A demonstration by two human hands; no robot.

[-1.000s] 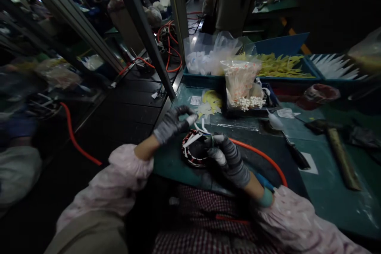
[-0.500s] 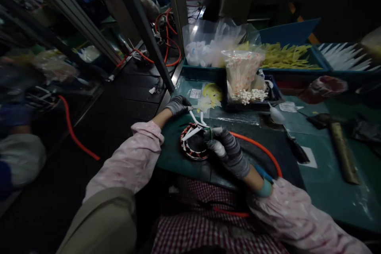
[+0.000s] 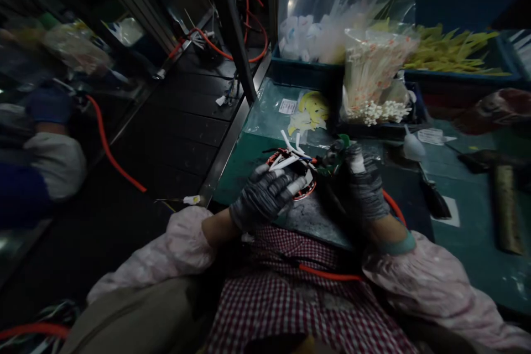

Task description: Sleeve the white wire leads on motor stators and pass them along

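Observation:
A ring-shaped wire coil [image 3: 305,194], bound in orange and white, lies on the bench in front of me. White sleeves [image 3: 285,162] and thin wires stick up from it. My left hand [image 3: 265,194], in a striped grey glove, curls over the coil's near left side and grips it. To the right, my right hand [image 3: 365,182], gloved with white wrapping on a finger, is closed round a dark object with green parts [image 3: 332,157]. That object meets the wire ends at the coil's right; its kind is too dark and blurred to tell.
Behind the coil lie yellow cut pieces [image 3: 313,110] and a label [image 3: 287,106]. A bag of white sticks [image 3: 375,77] and blue bins [image 3: 307,72] stand further back. At right are a hammer [image 3: 508,204] and an orange hose [image 3: 394,206]. A co-worker's gloved hand [image 3: 48,100] is left.
My left hand has come back from the far wire ends onto the coil. My right hand has moved right, now with the dark and green object. The view has shifted down and left.

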